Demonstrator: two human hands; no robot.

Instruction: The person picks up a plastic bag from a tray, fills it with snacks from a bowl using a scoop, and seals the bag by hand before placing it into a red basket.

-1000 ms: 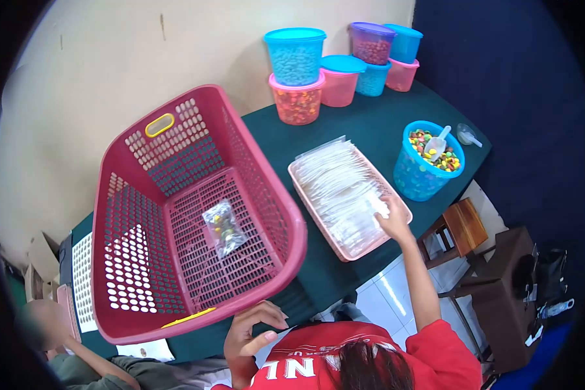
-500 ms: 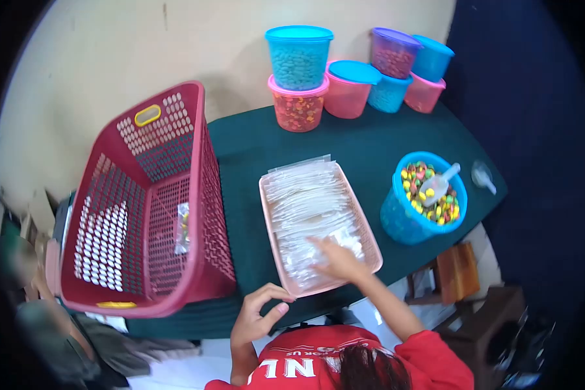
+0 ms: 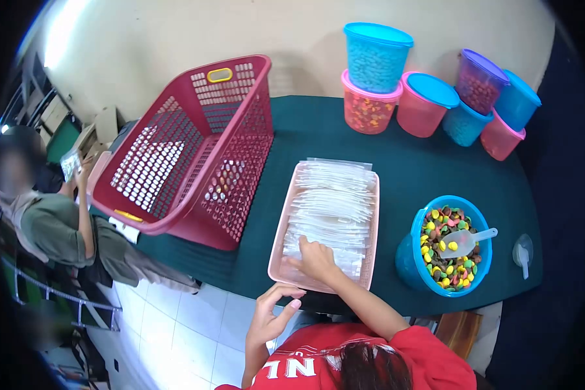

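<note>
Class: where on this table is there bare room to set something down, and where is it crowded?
Widest bare cloth lies between pink tray and the lidded tubs behind. A narrower strip separates tray and blue candy tub. Crowded: back right corner, and the tray under the right hand.

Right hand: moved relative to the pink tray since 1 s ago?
Yes. Right hand went from the edge of the pink tray by the blue tub toward its middle, nearer the red basket.

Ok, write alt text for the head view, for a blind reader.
A person's right hand rests on clear bags stacked in a pink tray on a green table, the left hand open near the table edge. A red basket stands left of the tray, a blue tub of candies right of it.
</note>
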